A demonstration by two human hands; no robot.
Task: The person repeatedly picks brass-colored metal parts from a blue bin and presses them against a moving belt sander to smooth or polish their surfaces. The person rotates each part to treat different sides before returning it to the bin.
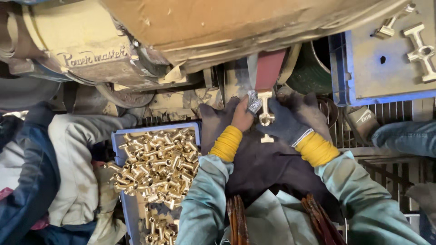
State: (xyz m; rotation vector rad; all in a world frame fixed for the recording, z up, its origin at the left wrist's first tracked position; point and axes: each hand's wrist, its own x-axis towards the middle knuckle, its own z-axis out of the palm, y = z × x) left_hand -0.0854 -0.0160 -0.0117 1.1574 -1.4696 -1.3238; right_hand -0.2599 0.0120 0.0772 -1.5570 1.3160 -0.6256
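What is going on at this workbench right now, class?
A person in teal sleeves with yellow cuffs holds a brass T-shaped fitting with both hands against the reddish sanding belt of a grimy machine. The left hand has a wrapped fingertip; the right hand wears a dark glove. A blue crate heaped with similar brass fittings sits to the left, and a few silvery ones lie on a blue tray at upper right. Another person in a pale jacket is beside the crate.

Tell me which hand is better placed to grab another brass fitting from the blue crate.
Left. The left hand is nearer the blue crate of brass fittings on that side; the gloved right hand sits farther away. Both currently hold one fitting at the belt.
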